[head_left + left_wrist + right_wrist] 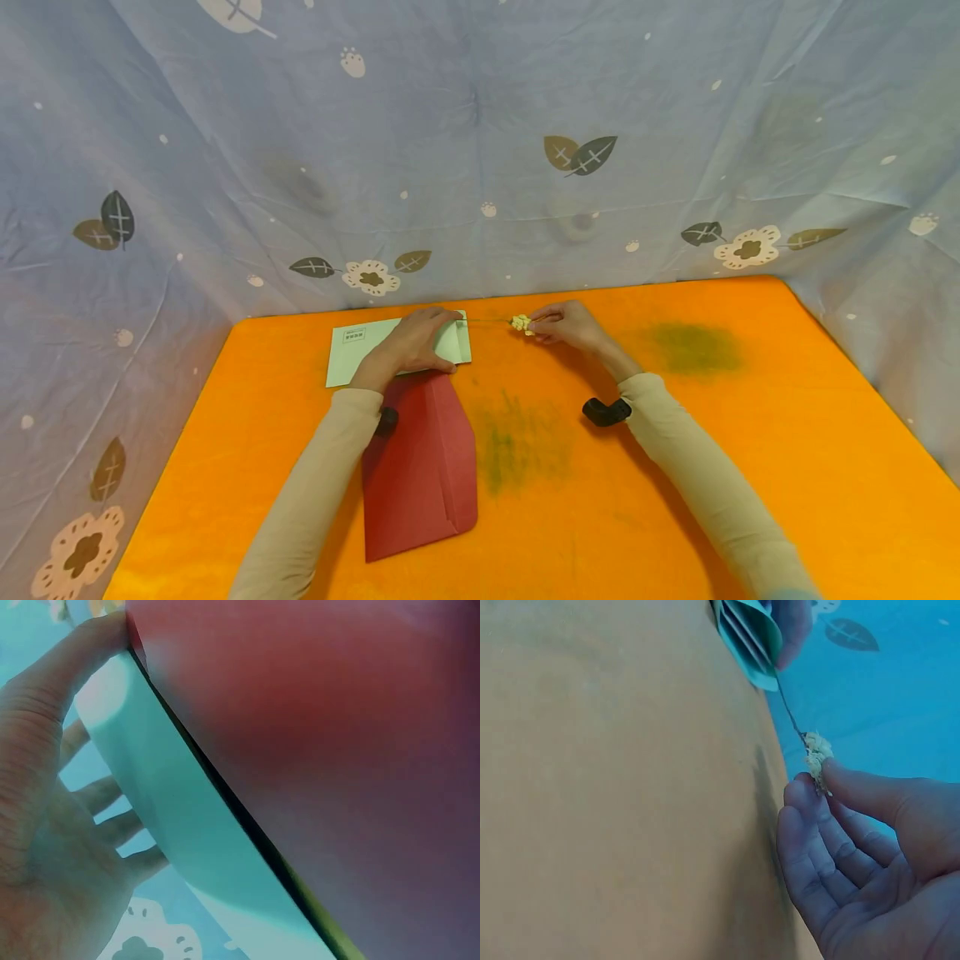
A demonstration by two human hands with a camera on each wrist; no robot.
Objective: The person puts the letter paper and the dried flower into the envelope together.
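My left hand (411,343) holds a pale green envelope (341,358), thumb at its near edge and fingers at the far edge. In the right wrist view the envelope's mouth (744,646) bows apart, with inner layers showing. My right hand (576,325) pinches the head of a small pale yellow dried flower (520,323) between thumb and fingertips. Its thin stem (789,712) runs left to the envelope's open end, where the tip is hidden. A red envelope (408,475) lies just below the green one, under my left wrist, its flap side facing right.
Orange cloth (780,467) covers the table, with dark greenish patches (693,346) on it. Behind the table's far edge hangs a blue-grey curtain (465,167) printed with leaves and flowers; it also closes off both sides. Black wrist mounts (606,412) stick out from the sleeves.
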